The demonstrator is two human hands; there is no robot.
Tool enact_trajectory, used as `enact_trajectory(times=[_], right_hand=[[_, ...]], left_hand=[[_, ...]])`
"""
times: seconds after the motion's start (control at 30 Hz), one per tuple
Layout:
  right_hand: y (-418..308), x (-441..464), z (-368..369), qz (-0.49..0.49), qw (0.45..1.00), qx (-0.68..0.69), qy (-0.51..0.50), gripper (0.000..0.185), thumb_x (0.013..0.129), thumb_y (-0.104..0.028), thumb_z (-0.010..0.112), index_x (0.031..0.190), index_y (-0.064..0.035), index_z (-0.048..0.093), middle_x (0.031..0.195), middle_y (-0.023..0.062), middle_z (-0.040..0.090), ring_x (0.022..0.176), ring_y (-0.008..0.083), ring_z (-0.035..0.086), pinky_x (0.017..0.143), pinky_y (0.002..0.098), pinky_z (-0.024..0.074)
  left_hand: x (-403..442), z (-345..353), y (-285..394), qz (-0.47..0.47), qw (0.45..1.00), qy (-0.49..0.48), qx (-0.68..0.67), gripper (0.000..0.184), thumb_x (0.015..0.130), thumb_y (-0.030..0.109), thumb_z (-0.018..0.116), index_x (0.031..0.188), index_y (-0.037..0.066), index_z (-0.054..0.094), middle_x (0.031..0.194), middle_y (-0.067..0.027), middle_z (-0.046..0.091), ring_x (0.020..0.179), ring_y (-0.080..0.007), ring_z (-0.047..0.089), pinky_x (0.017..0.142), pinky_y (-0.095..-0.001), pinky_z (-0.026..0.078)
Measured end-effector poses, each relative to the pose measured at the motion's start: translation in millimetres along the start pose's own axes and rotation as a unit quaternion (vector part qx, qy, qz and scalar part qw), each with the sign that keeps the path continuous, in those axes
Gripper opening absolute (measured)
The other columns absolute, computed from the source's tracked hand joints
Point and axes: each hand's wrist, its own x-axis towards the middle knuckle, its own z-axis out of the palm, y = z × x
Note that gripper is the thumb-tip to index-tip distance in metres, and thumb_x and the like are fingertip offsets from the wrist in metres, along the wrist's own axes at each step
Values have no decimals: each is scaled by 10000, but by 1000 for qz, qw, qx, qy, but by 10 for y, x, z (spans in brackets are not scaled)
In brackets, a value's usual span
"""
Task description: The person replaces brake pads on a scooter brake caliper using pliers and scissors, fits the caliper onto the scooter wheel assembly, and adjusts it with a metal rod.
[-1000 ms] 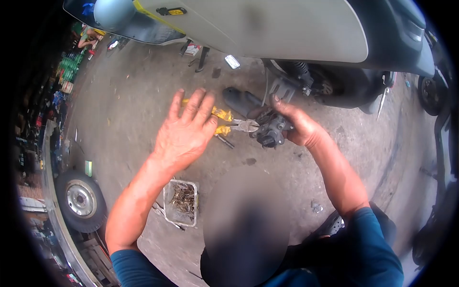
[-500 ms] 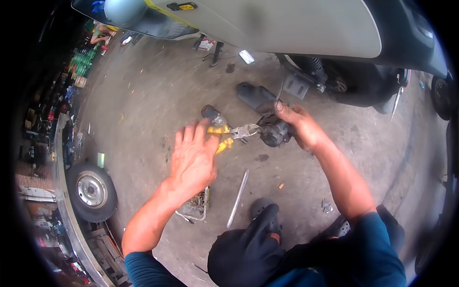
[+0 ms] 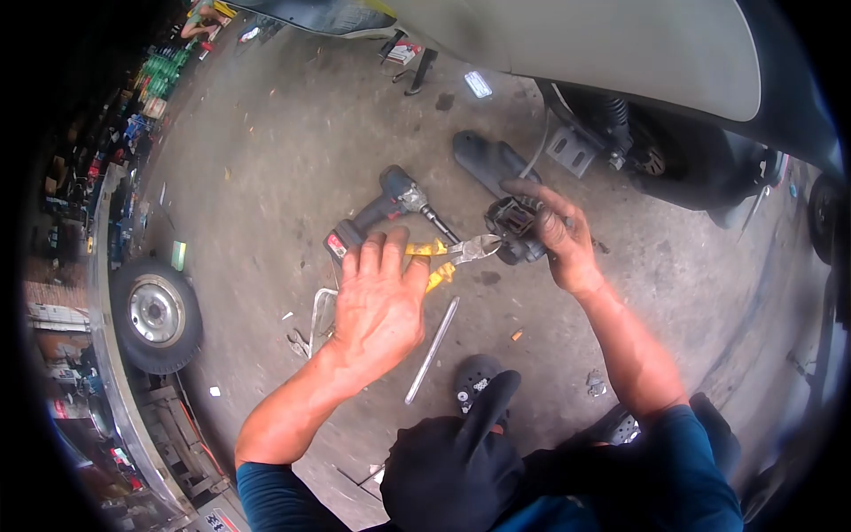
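Observation:
My left hand (image 3: 377, 301) grips a pair of yellow-handled cutting pliers (image 3: 474, 249), fingers over the handles. The handles stand apart, and the metal jaws reach the near side of a dark brake caliper (image 3: 516, 217). My right hand (image 3: 565, 235) holds that caliper from the right, thumb and fingers around it. A thin hose (image 3: 539, 146) comes down to it from the vehicle. Beyond my left hand a cordless impact driver (image 3: 401, 193) with a long socket lies on the floor. A black elongated cover (image 3: 489, 161) rests just behind the caliper.
A silver bar (image 3: 433, 350) lies on the concrete near my shoe (image 3: 477, 381). A wheel with tyre (image 3: 155, 315) is at the left. Overhead at the right hangs a pale body panel (image 3: 603, 53), above a shock absorber (image 3: 616, 115). A phone (image 3: 478, 84) lies farther back.
The view has shifted, showing more of the impact driver beside my left hand. The caliper is turned so its slotted opening shows, and my right fingers have moved over it. The pliers remain at it.

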Motion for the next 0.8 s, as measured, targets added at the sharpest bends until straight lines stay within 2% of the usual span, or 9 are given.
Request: enact_trajectory(times=[0.2,0.37,0.4,0.47,0.5,0.57,0.67,0.77,0.8], right_hand=[[187,-3,-20,-76,995,-63,13,1015,753,-782,611,1339,40,512,1117,131,670,975,172,638,836,280,499],[259,-16,1,-81,995,-56,21,1042,739,-797,610,1349,39,496,1109,126,667,950,177,645,795,275,512],[282,-19,-5,-77,995,-56,22,1042,740,-797,610,1352,39,492,1109,126,665,943,180,648,787,275,515],[314,-15,0,-82,995,-49,22,975,772,-750,610,1346,31,501,1150,128,644,1016,199,615,860,302,477],[329,-21,20,-88,995,-42,21,907,804,-703,609,1338,24,513,1191,130,625,1095,214,580,941,330,435],[345,-33,36,-94,995,-40,19,836,835,-650,612,1333,15,523,1232,130,605,1176,229,544,1024,358,392],[375,-27,31,-100,994,-43,15,815,836,-622,628,1341,7,518,1234,126,603,1178,228,543,1027,357,390],[430,-31,28,-97,995,-35,6,780,841,-584,645,1345,-1,519,1234,123,602,1181,227,542,1030,356,388],[407,-33,42,-89,995,-37,1,770,844,-575,649,1344,-3,521,1233,121,603,1183,227,541,1032,357,387]], left_hand=[[-7,16,65,-16,1000,-12,-1,443,661,56,663,1096,-13,623,1317,-257,463,1180,-436,462,982,-535,374],[-34,100,98,-16,999,2,37,422,680,69,650,1088,-32,619,1318,-280,456,1203,-436,451,980,-541,365],[-36,105,115,-21,999,-1,37,383,717,86,624,1079,-38,621,1314,-290,462,1205,-441,454,990,-563,356],[-29,110,141,-33,999,-6,37,324,792,121,573,1062,-51,624,1305,-309,473,1210,-452,461,1010,-608,338],[-32,108,145,-38,999,-10,32,328,791,118,574,1066,-54,622,1307,-315,469,1218,-459,454,1019,-617,330],[-51,109,155,-49,998,-19,21,337,787,111,577,1073,-62,618,1311,-325,461,1235,-472,441,1036,-635,313],[-72,163,123,-50,999,-16,2,439,679,66,643,1101,-47,611,1352,-309,422,1264,-465,407,997,-586,341],[-82,96,103,-53,994,-68,-71,453,668,64,643,1104,-52,612,1356,-312,418,1268,-465,405,1010,-586,333],[-79,104,103,-54,995,-60,-57,457,666,66,644,1106,-53,612,1354,-312,420,1267,-464,406,1012,-584,333]])
